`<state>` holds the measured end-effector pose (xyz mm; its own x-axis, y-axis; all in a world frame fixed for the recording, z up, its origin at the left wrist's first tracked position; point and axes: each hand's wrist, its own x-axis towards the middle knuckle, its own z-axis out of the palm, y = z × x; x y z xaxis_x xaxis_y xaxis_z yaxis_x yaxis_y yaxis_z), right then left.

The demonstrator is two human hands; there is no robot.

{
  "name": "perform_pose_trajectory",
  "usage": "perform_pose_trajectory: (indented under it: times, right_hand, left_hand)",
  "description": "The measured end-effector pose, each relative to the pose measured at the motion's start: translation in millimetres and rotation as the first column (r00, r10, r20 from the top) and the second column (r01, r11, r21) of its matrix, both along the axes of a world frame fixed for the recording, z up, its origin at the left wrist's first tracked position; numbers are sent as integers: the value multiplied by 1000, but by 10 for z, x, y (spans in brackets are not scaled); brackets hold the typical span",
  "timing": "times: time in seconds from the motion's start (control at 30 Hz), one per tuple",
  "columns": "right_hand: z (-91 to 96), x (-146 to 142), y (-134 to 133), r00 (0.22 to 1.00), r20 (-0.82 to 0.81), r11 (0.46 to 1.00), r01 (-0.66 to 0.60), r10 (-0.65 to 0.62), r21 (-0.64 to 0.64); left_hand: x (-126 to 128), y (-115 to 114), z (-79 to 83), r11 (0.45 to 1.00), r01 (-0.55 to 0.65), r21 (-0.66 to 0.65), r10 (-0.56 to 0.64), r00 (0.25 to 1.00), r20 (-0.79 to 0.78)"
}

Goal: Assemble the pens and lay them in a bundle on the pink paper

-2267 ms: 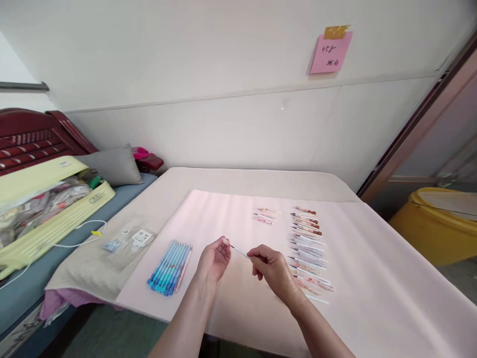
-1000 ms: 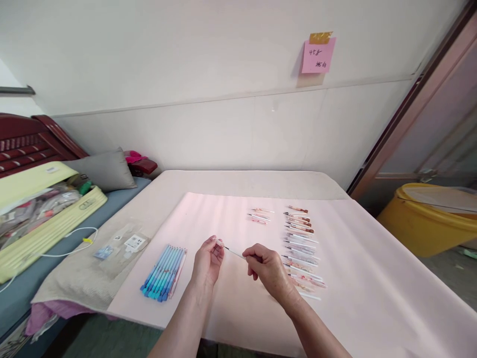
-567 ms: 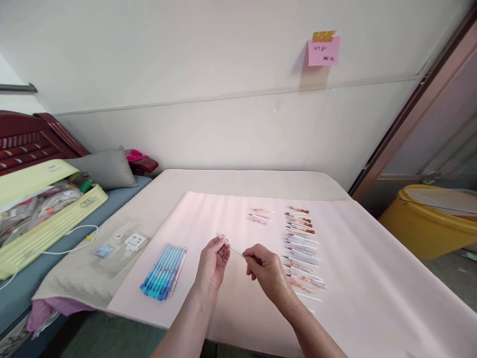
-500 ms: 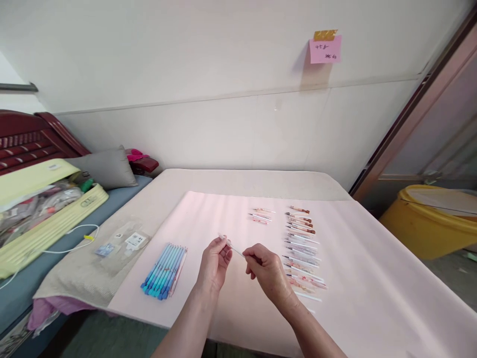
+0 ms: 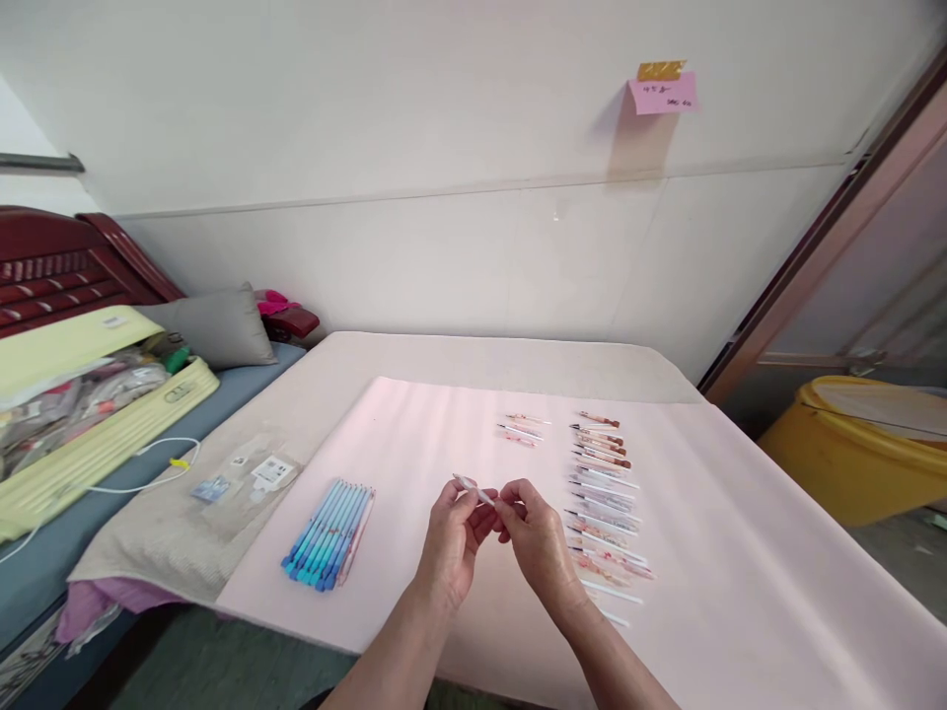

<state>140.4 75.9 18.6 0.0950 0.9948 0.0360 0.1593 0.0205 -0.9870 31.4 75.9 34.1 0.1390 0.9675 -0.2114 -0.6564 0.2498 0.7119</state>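
Observation:
Over the near middle of the table, my left hand (image 5: 453,537) is closed around a pale pen barrel (image 5: 473,488) that slants down to the right. My right hand (image 5: 529,528) pinches the barrel's lower end, its fingertips almost against those of the left. Right of my hands lies a column of loose pen parts (image 5: 603,493), white refills and clear patterned barrels, some with brown ends. A smaller group of pen parts (image 5: 524,431) rests farther back. On the left, several blue pens (image 5: 329,532) lie side by side with a pink pen (image 5: 357,537) at their edge.
A pink sheet (image 5: 414,434) covers much of the table. Clear plastic bags (image 5: 248,483) with labels lie left of it. Beyond are a yellow box (image 5: 178,394) of packets and a white cord (image 5: 148,485). A yellow bin (image 5: 850,454) stands at right.
My hands have come together. The thin white refill that stretched between them has mostly gone from sight, and the pale barrel shows more in my left fingers.

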Motion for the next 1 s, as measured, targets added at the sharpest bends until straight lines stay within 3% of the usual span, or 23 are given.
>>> perform_pose_trajectory:
  times: [0.13, 0.23, 0.37, 0.47, 0.63, 0.73, 0.77, 0.83, 1.0]
  right_hand:
    - [-102, -62, 0, 982, 141, 990, 112, -123, 84]
    - [-209, -133, -15, 978, 103, 973, 163, -181, 165]
    - [-245, -197, -58, 988, -74, 986, 144, -138, 87]
    - [-184, -218, -112, 992, -110, 997, 71, -67, 32]
    - [-78, -161, -130, 998, -68, 1000, 11, -9, 23]
    - [-104, 45, 66, 988, 153, 998, 6, -16, 68]
    - [-131, 144, 178, 954, 300, 998, 1, -19, 60]
    - [-207, 353, 447, 769, 638, 998, 59, -37, -14]
    - [-422, 669, 1090, 593, 802, 975, 210, -68, -73]
  left_hand:
    - [2, 35, -89, 998, -66, -21, 66, 998, -8]
    - [17, 47, -148, 995, -92, -37, 91, 996, -19]
    - [49, 14, -173, 994, -98, -39, 96, 995, -40]
    - [58, -11, -173, 996, -80, -48, 79, 996, -36]
    - [11, 47, -201, 986, -87, -140, 96, 994, 60]
    - [-50, 128, -189, 956, -121, -266, 153, 983, 103]
    - [-76, 156, -174, 947, -130, -293, 169, 979, 114]
    - [-131, 208, -134, 938, -148, -313, 198, 971, 134]
    - [-225, 290, -60, 934, -164, -318, 230, 956, 184]
